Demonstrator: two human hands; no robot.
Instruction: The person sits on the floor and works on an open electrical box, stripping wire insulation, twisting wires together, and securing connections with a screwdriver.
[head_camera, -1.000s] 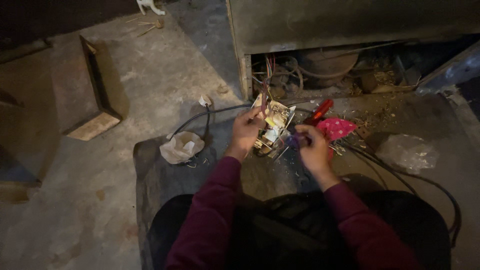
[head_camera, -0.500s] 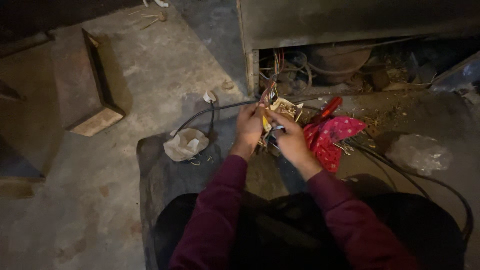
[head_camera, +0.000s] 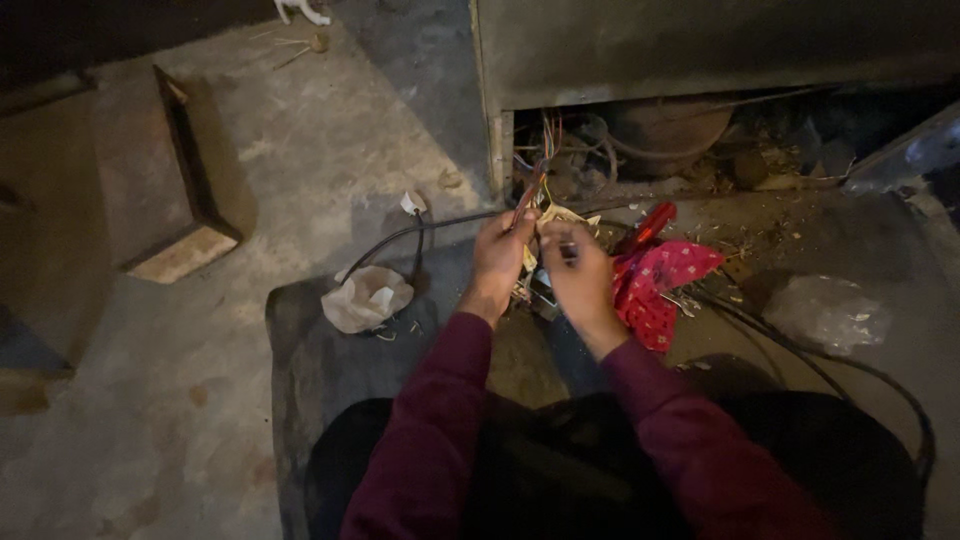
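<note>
Left hand (head_camera: 500, 255) pinches thin coloured wires (head_camera: 535, 185) — right hand (head_camera: 578, 275) grips a small metal-tipped tool (head_camera: 566, 247); bare concrete floor (head_camera: 300, 170) leftward.

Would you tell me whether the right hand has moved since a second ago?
Yes: the right hand moved left, away from the red cloth, toward the left hand.

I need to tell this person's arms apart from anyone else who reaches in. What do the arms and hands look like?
Both arms wear long, dark maroon sleeves that reach the wrists, plain, with no visible pattern or markings. The left hand and right hand are bare: no gloves. No watch, ring or strap can be made out in this dim light.
</note>
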